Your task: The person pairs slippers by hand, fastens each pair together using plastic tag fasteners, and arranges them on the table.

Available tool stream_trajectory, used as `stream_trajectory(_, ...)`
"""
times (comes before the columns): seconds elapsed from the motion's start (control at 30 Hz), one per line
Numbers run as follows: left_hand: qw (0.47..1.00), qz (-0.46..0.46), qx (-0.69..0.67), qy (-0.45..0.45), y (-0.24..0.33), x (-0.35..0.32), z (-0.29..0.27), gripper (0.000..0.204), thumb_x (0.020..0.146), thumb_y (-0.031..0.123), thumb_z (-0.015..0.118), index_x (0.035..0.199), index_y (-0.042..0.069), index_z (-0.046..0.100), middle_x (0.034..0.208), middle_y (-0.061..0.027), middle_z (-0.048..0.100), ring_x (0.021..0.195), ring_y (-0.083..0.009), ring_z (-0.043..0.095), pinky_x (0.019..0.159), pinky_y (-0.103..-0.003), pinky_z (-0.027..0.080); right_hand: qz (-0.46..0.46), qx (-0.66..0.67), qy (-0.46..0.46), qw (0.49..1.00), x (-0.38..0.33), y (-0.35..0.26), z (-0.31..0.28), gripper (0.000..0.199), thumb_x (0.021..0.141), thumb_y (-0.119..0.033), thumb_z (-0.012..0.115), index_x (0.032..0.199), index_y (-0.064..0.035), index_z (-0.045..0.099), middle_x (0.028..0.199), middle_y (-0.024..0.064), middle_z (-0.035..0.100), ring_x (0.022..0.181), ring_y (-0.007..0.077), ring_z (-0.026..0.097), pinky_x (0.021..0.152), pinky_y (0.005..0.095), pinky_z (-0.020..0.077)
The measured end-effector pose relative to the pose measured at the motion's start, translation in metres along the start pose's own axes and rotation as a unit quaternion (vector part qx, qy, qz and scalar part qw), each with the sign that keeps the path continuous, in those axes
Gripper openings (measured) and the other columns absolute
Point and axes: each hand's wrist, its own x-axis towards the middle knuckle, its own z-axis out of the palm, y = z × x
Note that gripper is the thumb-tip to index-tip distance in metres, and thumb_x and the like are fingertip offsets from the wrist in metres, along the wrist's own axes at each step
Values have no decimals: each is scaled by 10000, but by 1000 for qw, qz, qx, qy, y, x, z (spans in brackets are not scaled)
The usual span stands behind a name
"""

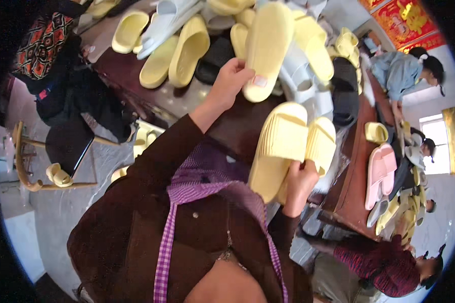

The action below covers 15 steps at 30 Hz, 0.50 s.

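Head view: my left hand reaches out over the worktop, fingers curled round the heel end of one pale yellow slipper and thumb on its sole, holding it up above the heap. My right hand is closed on two more yellow slippers, held together near my chest, ribbed soles facing me. I judge these to be moulded foam: light, springy, slightly yielding under the fingers, not fragile, with a matt surface that should not slip. The heel or the side edge of the sole looks like the surest place to take hold. Beyond my hands, a loose pile of slippers, yellow, white and black, covers the dark worktop. Pink slippers lie further right, where other people are seated.
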Motion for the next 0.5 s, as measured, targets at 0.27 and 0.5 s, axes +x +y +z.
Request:
stream_trajectory(0.27, 969, 176, 135, -105, 63, 4, 71, 288, 759, 133, 614, 1005, -5, 554, 845, -87, 596, 733, -127, 565, 667, -271, 467, -8, -84, -7, 996, 29, 2, -24, 153, 789, -70, 580, 759, 80, 576, 675, 257, 583, 598, 372, 584, 563, 411, 449)
stream_trajectory(0.5, 800, 361, 361, -315, 48, -54, 132, 246, 721, 97, 620, 944, 25, 544, 823, -122, 538, 762, -246, 573, 665, -329, 464, -34, -60, 5, 998, 71, 11, -20, 136, 784, -79, 590, 779, 57, 599, 687, 249, 590, 612, 377, 589, 570, 416, 453)
